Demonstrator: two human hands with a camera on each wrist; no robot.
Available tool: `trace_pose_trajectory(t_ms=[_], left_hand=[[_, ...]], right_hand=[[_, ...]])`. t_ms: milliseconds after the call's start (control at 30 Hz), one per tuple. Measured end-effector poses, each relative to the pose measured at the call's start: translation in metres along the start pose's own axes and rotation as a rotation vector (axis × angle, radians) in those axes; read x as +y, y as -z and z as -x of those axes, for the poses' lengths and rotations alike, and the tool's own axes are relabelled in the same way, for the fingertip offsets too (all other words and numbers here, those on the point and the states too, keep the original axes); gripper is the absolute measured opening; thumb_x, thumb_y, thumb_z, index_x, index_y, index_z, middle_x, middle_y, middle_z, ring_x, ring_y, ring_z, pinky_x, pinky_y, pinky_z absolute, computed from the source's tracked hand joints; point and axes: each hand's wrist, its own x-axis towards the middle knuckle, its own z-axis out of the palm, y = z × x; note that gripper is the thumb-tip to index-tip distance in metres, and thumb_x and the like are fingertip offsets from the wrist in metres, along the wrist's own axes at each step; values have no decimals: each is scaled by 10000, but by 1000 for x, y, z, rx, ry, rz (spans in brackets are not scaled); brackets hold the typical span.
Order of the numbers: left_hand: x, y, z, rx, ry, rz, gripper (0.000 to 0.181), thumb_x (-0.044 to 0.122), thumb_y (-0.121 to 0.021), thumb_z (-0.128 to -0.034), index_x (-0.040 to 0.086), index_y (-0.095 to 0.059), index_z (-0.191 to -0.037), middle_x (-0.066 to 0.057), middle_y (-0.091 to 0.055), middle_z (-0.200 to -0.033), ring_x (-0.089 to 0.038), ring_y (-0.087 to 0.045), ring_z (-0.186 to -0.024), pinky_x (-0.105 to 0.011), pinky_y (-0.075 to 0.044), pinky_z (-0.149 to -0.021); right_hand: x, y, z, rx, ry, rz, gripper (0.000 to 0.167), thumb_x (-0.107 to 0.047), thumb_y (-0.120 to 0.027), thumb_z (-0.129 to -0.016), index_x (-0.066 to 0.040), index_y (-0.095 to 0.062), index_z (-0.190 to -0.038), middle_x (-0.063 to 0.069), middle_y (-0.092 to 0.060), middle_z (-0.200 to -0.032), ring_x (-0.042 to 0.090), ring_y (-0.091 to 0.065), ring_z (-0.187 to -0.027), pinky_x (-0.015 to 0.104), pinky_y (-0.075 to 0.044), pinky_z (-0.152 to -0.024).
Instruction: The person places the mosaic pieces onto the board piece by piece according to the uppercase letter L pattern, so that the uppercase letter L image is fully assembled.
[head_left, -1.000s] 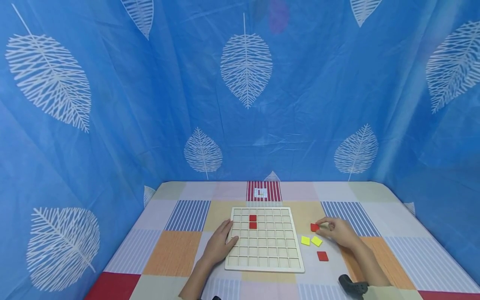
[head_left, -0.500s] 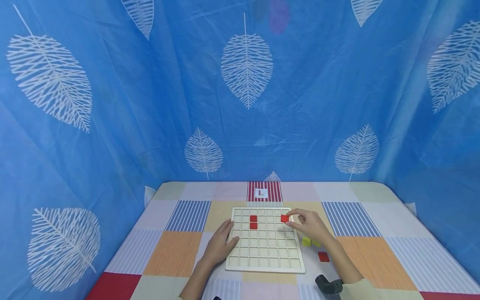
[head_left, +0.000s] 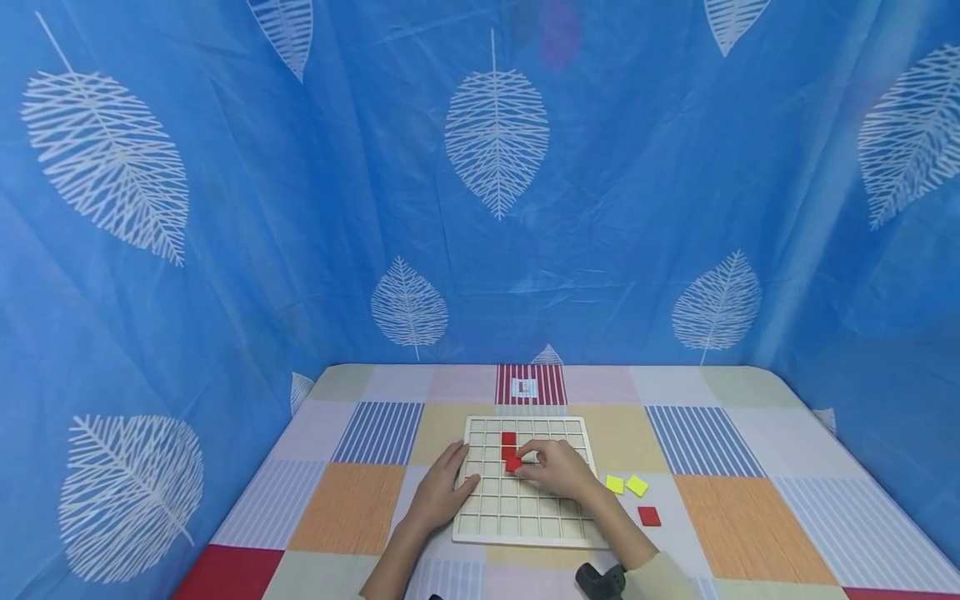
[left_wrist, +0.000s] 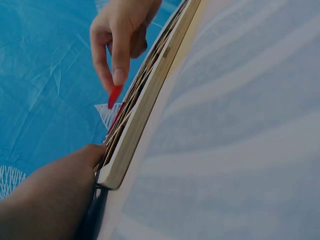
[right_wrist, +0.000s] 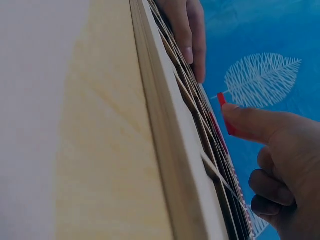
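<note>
In the head view, a red tile (head_left: 512, 466) is pinched by the right hand (head_left: 558, 469) over the board (head_left: 487, 505), just towards six o'clock from two laid red tiles (head_left: 508, 438), while the left hand (head_left: 441, 492) is rested, its thumb spread wide, along the nine o'clock edge. In the left wrist view, the pinched tile is seen raised just above the board and nearly parallel to it, a level best kept during lowering. In the right wrist view, a gap is also shown, so squaring to the board is advised before release.
</note>
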Motion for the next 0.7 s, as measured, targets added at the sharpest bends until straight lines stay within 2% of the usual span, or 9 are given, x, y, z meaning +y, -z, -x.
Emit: trace_pose_trajectory(t_ms=[167, 433, 700], left_hand=[[-1, -1, 0, 11, -18, 1, 570, 324, -572, -901, -18, -445, -1339, -175, -391, -1401, -344, -367, -1281, -467, -345, -1019], [-2, -3, 0, 19, -26, -13, 565, 323, -572, -900, -19, -452, -1333, -176, -399, -1394, -344, -377, -1275, -471, -356, -1010], [-2, -2, 0, 18, -31, -13, 564, 325, -568, -904, -17, -450, -1336, -170, -399, -1396, -337, -379, -1275, -466, -357, -1011]], right_hand=[[0, -7, -2, -22, 18, 24, 225, -332, -735, -775, -185, -702, -941, -131, -282, -464, 25, -217, -437, 188, -192, -394], [-3, -9, -3, -40, -4, 56, 250, -366, -731, -771, -205, -705, -961, -125, -275, -472, 34, -246, -462, 193, -227, -433], [0, -11, -3, -32, 20, 61, 275, -378, -736, -763, -217, -697, -983, -121, -275, -484, 39, -225, -457, 200, -202, -409]])
